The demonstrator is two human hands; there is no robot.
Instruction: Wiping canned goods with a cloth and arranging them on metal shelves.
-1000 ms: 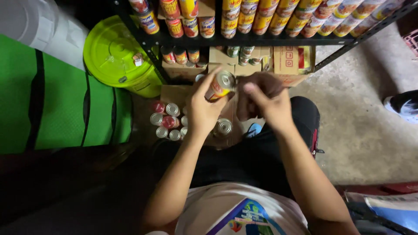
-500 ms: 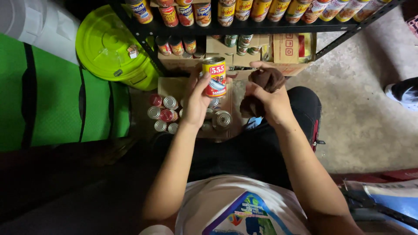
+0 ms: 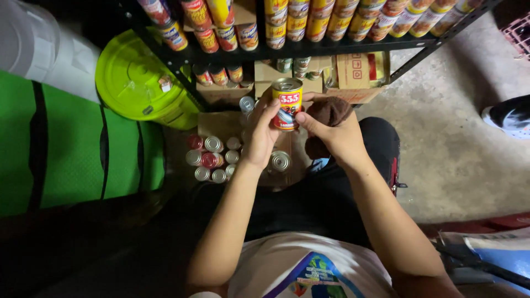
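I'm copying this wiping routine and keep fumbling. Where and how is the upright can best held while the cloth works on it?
Grip the can around its round side wall, from the left, as the left hand does. It stands upright, so this likely leaves its right side free for the right hand and its brown cloth.

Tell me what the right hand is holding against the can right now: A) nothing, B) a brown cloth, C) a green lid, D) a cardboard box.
B: the right hand grips a bunched brown cloth beside the upright can, which the left hand holds.
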